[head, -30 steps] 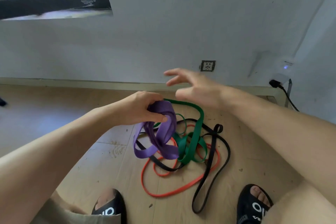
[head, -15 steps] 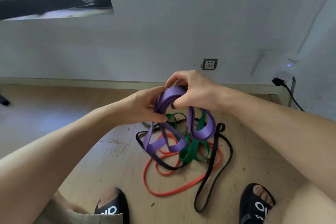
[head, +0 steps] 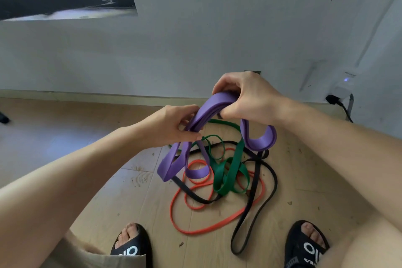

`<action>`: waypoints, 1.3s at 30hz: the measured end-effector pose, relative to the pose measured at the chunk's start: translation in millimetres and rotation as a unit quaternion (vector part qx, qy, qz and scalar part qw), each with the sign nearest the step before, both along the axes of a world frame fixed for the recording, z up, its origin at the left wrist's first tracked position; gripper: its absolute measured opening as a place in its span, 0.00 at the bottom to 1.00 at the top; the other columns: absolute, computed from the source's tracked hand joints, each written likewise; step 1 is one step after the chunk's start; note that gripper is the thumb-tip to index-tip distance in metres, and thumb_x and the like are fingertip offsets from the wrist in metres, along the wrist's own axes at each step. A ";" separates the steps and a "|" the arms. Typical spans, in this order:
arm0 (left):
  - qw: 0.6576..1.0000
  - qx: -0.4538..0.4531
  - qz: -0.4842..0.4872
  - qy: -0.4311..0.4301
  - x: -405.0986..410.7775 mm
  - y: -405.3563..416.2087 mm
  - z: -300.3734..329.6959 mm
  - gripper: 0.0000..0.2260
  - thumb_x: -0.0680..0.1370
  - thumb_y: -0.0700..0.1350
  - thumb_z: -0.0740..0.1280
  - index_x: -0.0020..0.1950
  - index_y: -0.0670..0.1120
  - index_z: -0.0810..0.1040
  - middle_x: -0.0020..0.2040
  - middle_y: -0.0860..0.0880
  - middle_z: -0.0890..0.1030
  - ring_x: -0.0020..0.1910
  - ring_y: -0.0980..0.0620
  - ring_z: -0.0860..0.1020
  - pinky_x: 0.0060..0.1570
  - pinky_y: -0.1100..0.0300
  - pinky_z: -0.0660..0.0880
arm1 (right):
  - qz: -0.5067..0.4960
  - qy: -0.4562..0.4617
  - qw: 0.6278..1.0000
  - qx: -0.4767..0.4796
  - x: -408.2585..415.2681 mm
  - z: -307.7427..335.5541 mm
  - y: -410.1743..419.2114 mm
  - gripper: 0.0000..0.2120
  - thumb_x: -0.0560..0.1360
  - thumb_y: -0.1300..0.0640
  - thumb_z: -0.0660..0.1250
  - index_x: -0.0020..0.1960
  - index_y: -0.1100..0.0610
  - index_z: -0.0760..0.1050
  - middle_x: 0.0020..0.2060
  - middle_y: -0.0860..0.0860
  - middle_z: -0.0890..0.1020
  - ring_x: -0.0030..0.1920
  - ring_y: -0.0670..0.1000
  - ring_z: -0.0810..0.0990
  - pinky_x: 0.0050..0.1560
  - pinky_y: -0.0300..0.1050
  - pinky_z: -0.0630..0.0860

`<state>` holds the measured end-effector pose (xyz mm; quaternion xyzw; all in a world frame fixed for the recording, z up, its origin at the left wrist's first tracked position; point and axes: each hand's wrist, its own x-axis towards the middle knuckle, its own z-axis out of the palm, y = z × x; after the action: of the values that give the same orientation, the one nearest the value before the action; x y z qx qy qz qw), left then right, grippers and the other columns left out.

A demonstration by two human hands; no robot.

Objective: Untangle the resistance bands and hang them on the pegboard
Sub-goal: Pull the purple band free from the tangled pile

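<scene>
White lettering marks the strap of each black sandal. On the left sandal [head: 131,250], nearest the loose end of the orange band [head: 195,231], the marks look like "ap", cut off by the shorts. On the right sandal [head: 309,250], beyond the black band [head: 245,237], round letters resembling "olo" show; neither reads as a sure word.

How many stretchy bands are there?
4. The purple band is held up by both hands. The green band, the orange band and the black band lie tangled on the floor. The pile could hide more.
</scene>
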<state>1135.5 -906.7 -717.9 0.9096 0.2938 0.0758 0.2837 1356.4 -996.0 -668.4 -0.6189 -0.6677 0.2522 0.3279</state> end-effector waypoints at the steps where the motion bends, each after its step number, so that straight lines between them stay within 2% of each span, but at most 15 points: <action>1: 1.000 0.010 -0.005 0.011 -1.4 0.9 -1.3 0.15 0.71 0.58 0.73 0.53 0.56 0.76 0.47 0.53 0.86 0.46 0.47 0.84 0.52 0.45 0.80 | 0.004 -0.017 1.000 0.000 -1.0 -0.2 -0.4 0.18 0.63 0.63 0.76 0.50 0.49 0.82 0.44 0.43 0.86 0.45 0.44 0.84 0.50 0.43 0.81; 3: 0.999 0.036 -0.010 0.023 -3.1 2.4 -2.0 0.14 0.72 0.59 0.73 0.51 0.54 0.74 0.44 0.51 0.85 0.42 0.45 0.82 0.48 0.46 0.79 | 0.005 -0.032 0.999 0.000 -1.1 -0.5 -0.4 0.18 0.63 0.63 0.75 0.50 0.49 0.82 0.44 0.43 0.86 0.45 0.43 0.84 0.49 0.41 0.81; 7: 0.998 0.059 -0.005 0.015 -6.9 6.7 4.5 0.13 0.75 0.52 0.75 0.44 0.51 0.72 0.35 0.49 0.77 0.35 0.46 0.72 0.40 0.47 0.75 | -0.002 -0.035 0.999 -0.001 2.6 1.1 -0.9 0.17 0.64 0.62 0.75 0.50 0.49 0.81 0.43 0.42 0.86 0.44 0.43 0.84 0.46 0.37 0.79; 12: 0.999 0.032 -0.016 0.023 -12.2 12.9 9.3 0.13 0.75 0.52 0.76 0.44 0.48 0.74 0.36 0.46 0.76 0.36 0.44 0.70 0.41 0.46 0.74 | -0.002 -0.065 0.998 -0.010 4.1 0.5 -1.8 0.16 0.64 0.60 0.76 0.51 0.50 0.81 0.42 0.43 0.86 0.42 0.43 0.83 0.43 0.36 0.78; 17: 0.999 0.029 -0.016 0.040 -11.7 10.9 7.6 0.13 0.74 0.53 0.77 0.46 0.48 0.77 0.37 0.46 0.78 0.35 0.46 0.71 0.41 0.46 0.75 | 0.009 -0.064 0.998 -0.016 2.5 0.4 -2.0 0.17 0.65 0.58 0.77 0.52 0.50 0.80 0.43 0.43 0.86 0.42 0.43 0.83 0.45 0.39 0.79; 20: 0.998 0.034 -0.011 0.053 -11.9 10.7 6.5 0.18 0.71 0.60 0.74 0.45 0.47 0.77 0.37 0.46 0.79 0.35 0.45 0.73 0.42 0.43 0.77 | 0.014 -0.055 0.998 -0.016 0.9 2.9 -1.8 0.18 0.65 0.56 0.78 0.53 0.49 0.79 0.43 0.43 0.86 0.41 0.43 0.82 0.44 0.38 0.79; 23: 0.999 0.018 -0.010 0.045 -13.0 12.3 4.8 0.20 0.68 0.65 0.69 0.46 0.49 0.78 0.38 0.47 0.81 0.37 0.44 0.77 0.44 0.42 0.78 | 0.011 -0.058 0.998 -0.010 0.6 5.7 -1.8 0.17 0.65 0.55 0.78 0.52 0.49 0.78 0.42 0.43 0.86 0.40 0.44 0.82 0.42 0.37 0.77; 26: 0.999 0.002 -0.008 0.043 -11.4 11.6 -0.9 0.20 0.68 0.64 0.70 0.47 0.48 0.80 0.42 0.45 0.83 0.40 0.42 0.81 0.47 0.42 0.79 | 0.008 -0.051 0.999 -0.014 0.7 6.4 -2.2 0.17 0.65 0.56 0.78 0.52 0.49 0.79 0.41 0.43 0.86 0.37 0.41 0.80 0.39 0.33 0.75; 29: 0.998 -0.017 -0.007 0.053 -8.9 11.0 -7.8 0.15 0.71 0.59 0.73 0.49 0.49 0.81 0.44 0.48 0.85 0.43 0.45 0.83 0.49 0.44 0.80 | 0.006 -0.055 0.998 -0.024 -0.4 5.7 -2.8 0.18 0.64 0.56 0.79 0.52 0.49 0.79 0.40 0.43 0.86 0.37 0.42 0.81 0.40 0.35 0.77; 31: 0.998 -0.027 -0.004 0.053 -5.2 8.6 -13.5 0.09 0.74 0.51 0.76 0.51 0.51 0.81 0.45 0.53 0.85 0.46 0.52 0.83 0.50 0.51 0.80 | 0.002 -0.035 0.999 -0.028 -2.4 3.3 -2.8 0.18 0.64 0.55 0.79 0.52 0.49 0.80 0.41 0.43 0.86 0.40 0.43 0.82 0.43 0.38 0.79; 32: 0.998 -0.034 -0.003 0.048 -2.3 4.8 -15.7 0.08 0.75 0.49 0.77 0.51 0.53 0.80 0.45 0.56 0.85 0.46 0.58 0.82 0.49 0.58 0.79 | 0.003 -0.013 0.999 -0.030 -4.2 1.7 -2.6 0.18 0.64 0.56 0.80 0.52 0.49 0.80 0.42 0.43 0.86 0.41 0.43 0.83 0.44 0.39 0.79; 34: 0.997 -0.068 -0.001 0.026 4.3 -6.7 -19.4 0.14 0.73 0.47 0.78 0.53 0.59 0.78 0.47 0.63 0.83 0.47 0.67 0.80 0.47 0.71 0.75 | 0.009 0.021 0.999 -0.030 -8.5 -0.5 -2.9 0.18 0.65 0.56 0.80 0.52 0.50 0.80 0.45 0.44 0.86 0.44 0.43 0.84 0.48 0.41 0.81; 35: 0.995 -0.095 0.001 0.008 7.3 -12.3 -20.9 0.17 0.72 0.47 0.80 0.56 0.59 0.78 0.51 0.64 0.82 0.50 0.68 0.80 0.50 0.73 0.75 | 0.012 0.028 0.999 -0.027 -9.8 -0.7 -2.9 0.18 0.65 0.56 0.80 0.52 0.50 0.80 0.45 0.45 0.86 0.46 0.44 0.84 0.49 0.42 0.81; 37: 0.989 -0.143 0.012 -0.027 11.9 -17.9 -20.0 0.21 0.71 0.47 0.81 0.61 0.55 0.79 0.58 0.61 0.83 0.57 0.64 0.81 0.57 0.69 0.77 | 0.014 0.035 0.999 -0.021 -9.4 1.2 -3.7 0.18 0.66 0.56 0.80 0.53 0.50 0.80 0.46 0.45 0.86 0.47 0.44 0.84 0.50 0.42 0.81; 39: 0.986 -0.155 0.029 -0.048 13.3 -17.5 -17.5 0.18 0.72 0.46 0.80 0.59 0.50 0.81 0.55 0.54 0.85 0.55 0.57 0.83 0.58 0.61 0.79 | 0.009 0.052 0.998 -0.016 -6.1 3.6 -4.9 0.18 0.66 0.56 0.81 0.53 0.49 0.80 0.46 0.45 0.86 0.46 0.45 0.84 0.50 0.42 0.82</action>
<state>1148.8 -924.2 -735.4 0.8410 0.3140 0.0811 0.4331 1350.3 -1000.8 -664.8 -0.6045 -0.6509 0.2976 0.3498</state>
